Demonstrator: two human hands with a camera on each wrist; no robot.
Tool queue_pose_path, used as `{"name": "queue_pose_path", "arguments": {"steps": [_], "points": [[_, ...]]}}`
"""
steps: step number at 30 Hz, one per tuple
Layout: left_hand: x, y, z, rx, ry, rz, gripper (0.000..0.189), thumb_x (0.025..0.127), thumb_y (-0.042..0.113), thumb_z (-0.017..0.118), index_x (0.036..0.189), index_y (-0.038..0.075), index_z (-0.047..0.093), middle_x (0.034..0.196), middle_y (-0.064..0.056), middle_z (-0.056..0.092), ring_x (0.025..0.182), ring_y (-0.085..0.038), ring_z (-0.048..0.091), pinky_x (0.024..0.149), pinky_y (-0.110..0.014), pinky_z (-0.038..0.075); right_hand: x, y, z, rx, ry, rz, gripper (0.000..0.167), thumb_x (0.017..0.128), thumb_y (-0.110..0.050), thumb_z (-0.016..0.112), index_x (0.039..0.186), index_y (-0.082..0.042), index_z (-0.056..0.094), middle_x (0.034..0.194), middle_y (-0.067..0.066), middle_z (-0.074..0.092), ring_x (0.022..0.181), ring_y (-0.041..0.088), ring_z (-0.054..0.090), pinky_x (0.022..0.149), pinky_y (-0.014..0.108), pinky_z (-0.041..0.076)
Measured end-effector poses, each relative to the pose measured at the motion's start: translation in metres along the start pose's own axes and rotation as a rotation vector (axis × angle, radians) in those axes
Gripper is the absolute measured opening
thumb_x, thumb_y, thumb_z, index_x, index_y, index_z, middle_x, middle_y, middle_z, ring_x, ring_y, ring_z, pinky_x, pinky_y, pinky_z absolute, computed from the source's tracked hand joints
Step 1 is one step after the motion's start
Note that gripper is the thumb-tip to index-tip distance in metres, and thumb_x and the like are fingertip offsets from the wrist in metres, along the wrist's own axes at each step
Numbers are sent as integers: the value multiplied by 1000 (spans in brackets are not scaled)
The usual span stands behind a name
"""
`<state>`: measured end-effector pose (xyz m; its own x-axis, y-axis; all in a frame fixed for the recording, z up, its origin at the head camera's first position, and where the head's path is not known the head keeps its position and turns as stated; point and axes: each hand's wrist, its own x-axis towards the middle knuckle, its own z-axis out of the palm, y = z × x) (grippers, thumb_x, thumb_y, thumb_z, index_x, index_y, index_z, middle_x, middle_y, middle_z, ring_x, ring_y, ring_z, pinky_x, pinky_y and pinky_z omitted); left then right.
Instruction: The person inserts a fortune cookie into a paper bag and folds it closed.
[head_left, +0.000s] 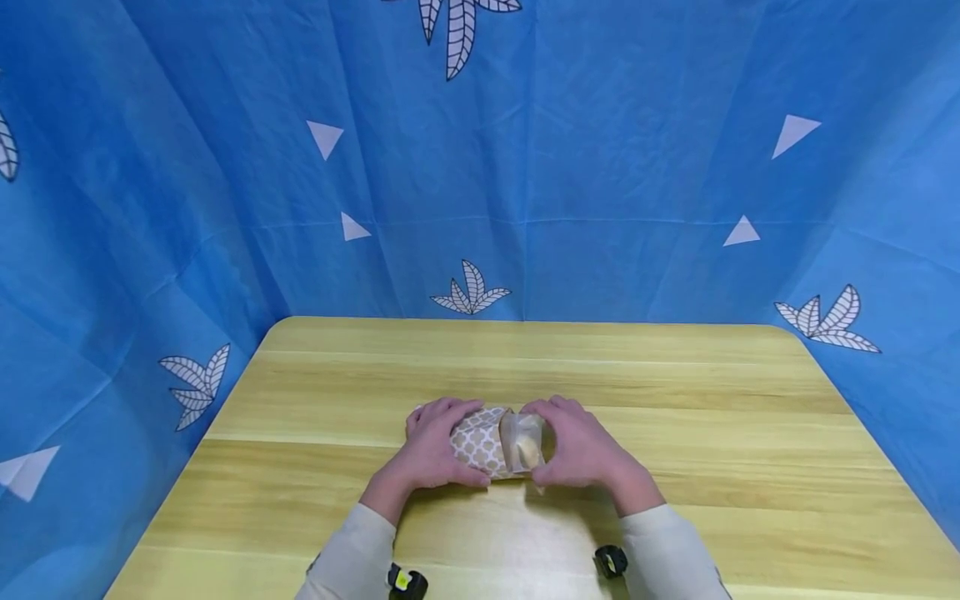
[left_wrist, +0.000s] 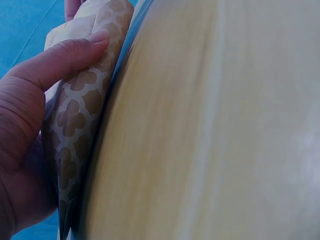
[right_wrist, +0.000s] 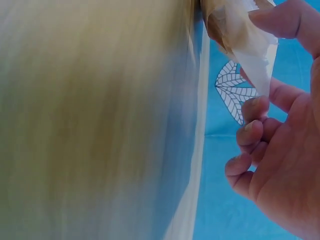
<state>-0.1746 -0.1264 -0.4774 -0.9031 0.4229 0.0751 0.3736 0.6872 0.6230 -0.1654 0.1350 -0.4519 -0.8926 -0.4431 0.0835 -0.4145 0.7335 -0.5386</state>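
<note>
A tan paper packet (head_left: 477, 443) with a white quatrefoil pattern lies crosswise on the wooden table. My left hand (head_left: 433, 446) grips its left part, and in the left wrist view the thumb lies along the patterned paper (left_wrist: 75, 117). From the packet's right end sticks out a translucent whitish liner (head_left: 516, 442), with something pale showing through it. My right hand (head_left: 581, 446) holds this end between thumb and fingers. In the right wrist view the liner (right_wrist: 252, 55) tapers to a corner by the fingers. What lies inside cannot be made out.
The wooden table (head_left: 712, 417) has rounded far corners. Behind and beside it hangs a blue cloth (head_left: 600, 167) with leaf and triangle prints. A small black device (head_left: 407, 582) shows beside the left sleeve, and another black device (head_left: 611, 561) beside the right sleeve.
</note>
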Motion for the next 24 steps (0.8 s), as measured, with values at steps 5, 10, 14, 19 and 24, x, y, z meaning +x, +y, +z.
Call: {"name": "queue_pose_path", "arguments": {"steps": [5, 10, 14, 19, 24], "points": [[0, 0, 0, 0, -1, 2, 108, 53, 51, 94, 147, 23, 50, 135, 0, 50, 127, -25, 41, 109, -56, 12, 2, 0, 0, -25, -7, 24, 82, 52, -31, 88, 129, -17, 62, 107, -4, 56, 101, 21, 54, 86, 47, 48], [0, 0, 0, 0, 4, 10, 107, 53, 50, 95, 147, 23, 50, 134, 0, 50, 126, -24, 42, 109, -56, 12, 4, 4, 3, -17, -19, 42, 86, 54, -30, 89, 134, -15, 60, 110, -2, 56, 104, 23, 53, 89, 47, 47], [0, -1, 0, 0, 6, 12, 106, 54, 50, 95, 146, 22, 51, 133, 0, 50, 126, -23, 42, 109, -57, 13, 6, 7, 7, 22, -46, 30, 91, 56, -29, 89, 140, -15, 56, 115, 1, 56, 108, 25, 52, 91, 49, 46], [0, 0, 0, 9, 3, 9, 106, 54, 52, 94, 146, 23, 51, 132, 0, 51, 125, -24, 42, 108, -57, 14, 3, 10, 7, 83, -54, 14, 101, 57, -39, 93, 146, -17, 51, 125, 3, 56, 113, 25, 51, 95, 51, 44], [0, 1, -1, 7, 4, 3, 105, 55, 51, 94, 146, 23, 51, 132, 0, 51, 126, -25, 42, 108, -58, 13, -3, 15, 0, 189, -10, 0, 99, 59, -43, 95, 144, -14, 52, 121, 4, 58, 105, 24, 53, 88, 46, 46]]}}
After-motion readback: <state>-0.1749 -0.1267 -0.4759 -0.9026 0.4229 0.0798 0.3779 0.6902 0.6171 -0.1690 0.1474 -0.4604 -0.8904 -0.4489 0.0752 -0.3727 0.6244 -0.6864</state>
